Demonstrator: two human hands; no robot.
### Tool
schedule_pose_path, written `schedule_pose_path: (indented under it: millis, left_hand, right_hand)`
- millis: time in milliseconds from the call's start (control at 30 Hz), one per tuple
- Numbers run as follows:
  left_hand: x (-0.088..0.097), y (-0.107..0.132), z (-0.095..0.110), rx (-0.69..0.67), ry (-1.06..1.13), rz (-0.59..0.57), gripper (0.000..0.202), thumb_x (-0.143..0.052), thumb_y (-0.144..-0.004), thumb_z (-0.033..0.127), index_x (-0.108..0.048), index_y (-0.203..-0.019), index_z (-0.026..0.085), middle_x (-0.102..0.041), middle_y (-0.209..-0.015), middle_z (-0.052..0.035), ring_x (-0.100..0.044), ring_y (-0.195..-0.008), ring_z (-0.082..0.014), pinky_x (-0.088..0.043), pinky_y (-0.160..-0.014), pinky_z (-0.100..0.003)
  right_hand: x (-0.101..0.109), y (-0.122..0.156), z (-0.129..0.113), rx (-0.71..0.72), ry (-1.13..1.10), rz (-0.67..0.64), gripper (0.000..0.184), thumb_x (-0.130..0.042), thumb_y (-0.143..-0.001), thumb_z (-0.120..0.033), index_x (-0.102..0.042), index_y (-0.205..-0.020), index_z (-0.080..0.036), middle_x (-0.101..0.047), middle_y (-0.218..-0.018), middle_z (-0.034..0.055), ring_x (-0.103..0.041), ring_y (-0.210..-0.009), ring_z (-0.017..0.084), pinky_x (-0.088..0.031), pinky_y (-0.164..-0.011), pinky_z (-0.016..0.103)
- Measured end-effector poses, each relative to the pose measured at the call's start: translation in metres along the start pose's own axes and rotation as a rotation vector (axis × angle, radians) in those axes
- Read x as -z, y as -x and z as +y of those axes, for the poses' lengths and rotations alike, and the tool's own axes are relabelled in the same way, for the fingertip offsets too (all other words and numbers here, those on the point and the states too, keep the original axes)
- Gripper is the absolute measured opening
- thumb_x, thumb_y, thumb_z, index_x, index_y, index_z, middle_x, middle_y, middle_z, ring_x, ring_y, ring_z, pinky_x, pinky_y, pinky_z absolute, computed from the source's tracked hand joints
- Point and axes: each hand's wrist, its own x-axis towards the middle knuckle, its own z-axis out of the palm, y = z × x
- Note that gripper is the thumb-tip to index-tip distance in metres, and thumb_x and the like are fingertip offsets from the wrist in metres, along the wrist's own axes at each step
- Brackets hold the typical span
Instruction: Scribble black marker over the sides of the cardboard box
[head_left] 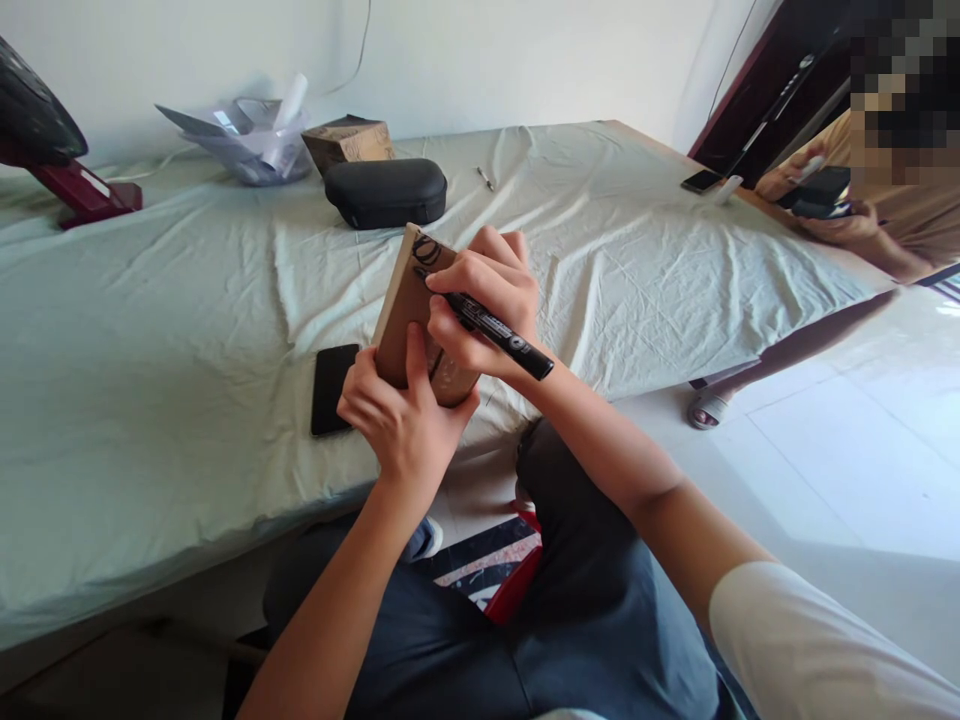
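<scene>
My left hand grips the near end of a small brown cardboard box, which is tilted above the table edge. Black looped marks show on the box's far end. Between the fingers of my right hand is a black marker pen, its tip at the box surface close below those marks. My right hand covers part of the box's right side. Beside my left hand a black phone lies on the cloth.
The table has a wrinkled pale green cloth. Behind the box stand a black zip case, another cardboard box and a clear plastic bag. A small pen lies farther back. At right, another person's hands hold a dark object.
</scene>
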Motion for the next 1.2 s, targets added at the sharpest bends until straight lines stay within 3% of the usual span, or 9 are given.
schedule_pose_path:
  millis: [100,333,633,733,833,933,1033,1133,1200]
  left_hand:
    - [0.0,-0.001,-0.001,-0.001,-0.003,0.007,0.112,-0.077,-0.086,0.086,-0.058,-0.169,0.013,-0.043,-0.161,-0.036,-0.045,-0.147,-0.0611,-0.035,-0.12,-0.079]
    - [0.0,-0.003,-0.007,0.03,0.017,0.019,0.118,-0.084,-0.082,0.081,-0.053,-0.172,0.011,-0.04,-0.162,-0.0346,-0.042,-0.148,-0.0607,-0.031,-0.125,-0.08]
    - [-0.001,-0.002,-0.01,0.007,0.0,0.032,0.117,-0.084,-0.083,0.08,-0.051,-0.173,0.012,-0.04,-0.162,-0.0351,-0.044,-0.147,-0.06,-0.032,-0.124,-0.081]
    - [0.0,-0.007,-0.016,0.019,0.003,0.043,0.125,-0.089,-0.078,0.077,-0.048,-0.174,0.01,-0.038,-0.163,-0.0349,-0.043,-0.149,-0.0614,-0.032,-0.126,-0.081]
    - [-0.002,-0.015,-0.027,0.076,0.038,0.078,0.134,-0.096,-0.071,0.069,-0.04,-0.177,0.009,-0.036,-0.163,-0.0339,-0.04,-0.153,-0.061,-0.032,-0.129,-0.08]
    - [-0.008,-0.025,-0.043,0.129,0.127,0.115,0.138,-0.096,-0.069,0.061,-0.032,-0.178,0.005,-0.036,-0.161,-0.0335,-0.036,-0.156,-0.0562,-0.032,-0.134,-0.073]
    - [-0.017,-0.033,-0.056,0.145,0.22,0.117,0.138,-0.092,-0.071,0.058,-0.026,-0.177,-0.002,-0.038,-0.16,-0.0346,-0.037,-0.154,-0.0512,-0.031,-0.137,-0.067]
    - [-0.026,-0.038,-0.063,0.169,0.247,0.104,0.14,-0.091,-0.07,0.06,-0.024,-0.177,-0.001,-0.038,-0.163,-0.035,-0.036,-0.155,-0.0509,-0.03,-0.138,-0.068]
    - [-0.029,-0.041,-0.064,0.184,0.243,0.095,0.141,-0.091,-0.07,0.062,-0.024,-0.178,0.001,-0.038,-0.163,-0.0348,-0.036,-0.155,-0.052,-0.029,-0.137,-0.071]
  right_hand:
    - [0.001,0.001,0.002,-0.032,0.001,0.032,0.013,-0.066,-0.101,-0.044,-0.07,-0.104,-0.032,-0.068,-0.098,0.0079,-0.066,-0.132,0.04,-0.052,-0.124,0.064]
    - [0.007,-0.001,0.009,-0.062,-0.12,0.397,0.025,-0.049,-0.107,-0.041,-0.069,-0.098,-0.028,-0.068,-0.097,0.0075,-0.072,-0.102,0.03,-0.063,-0.11,0.052]
    - [0.0,0.001,0.014,-0.086,-0.225,0.277,0.019,-0.058,-0.106,-0.043,-0.074,-0.108,-0.033,-0.071,-0.1,0.0091,-0.074,-0.118,0.034,-0.066,-0.112,0.052]
    - [0.005,0.001,0.011,-0.116,-0.283,0.369,0.023,-0.057,-0.111,-0.047,-0.073,-0.118,-0.032,-0.076,-0.116,0.0086,-0.076,-0.12,0.031,-0.065,-0.113,0.048]
    - [0.005,-0.006,0.022,-0.177,-0.466,0.504,0.023,-0.059,-0.112,-0.049,-0.069,-0.116,-0.029,-0.078,-0.108,0.0068,-0.078,-0.095,0.025,-0.068,-0.1,0.04]
    - [0.0,-0.018,0.049,-0.335,-0.597,0.385,0.031,-0.063,-0.109,-0.05,-0.066,-0.132,-0.03,-0.08,-0.119,0.0068,-0.081,-0.107,0.023,-0.068,-0.087,0.031]
    - [-0.009,-0.022,0.087,-0.494,-0.755,0.125,0.042,-0.056,-0.11,-0.055,-0.061,-0.144,-0.031,-0.079,-0.135,0.0084,-0.083,-0.112,0.022,-0.067,-0.081,0.029]
    - [-0.015,-0.017,0.125,-0.622,-0.934,-0.087,0.032,-0.062,-0.103,-0.044,-0.064,-0.13,-0.027,-0.081,-0.125,0.0083,-0.084,-0.098,0.02,-0.063,-0.072,0.027]
    - [-0.015,-0.01,0.145,-0.709,-0.829,-0.195,0.022,-0.072,-0.091,-0.023,-0.06,-0.11,-0.024,-0.081,-0.11,0.0057,-0.08,-0.084,0.018,-0.062,-0.07,0.027]
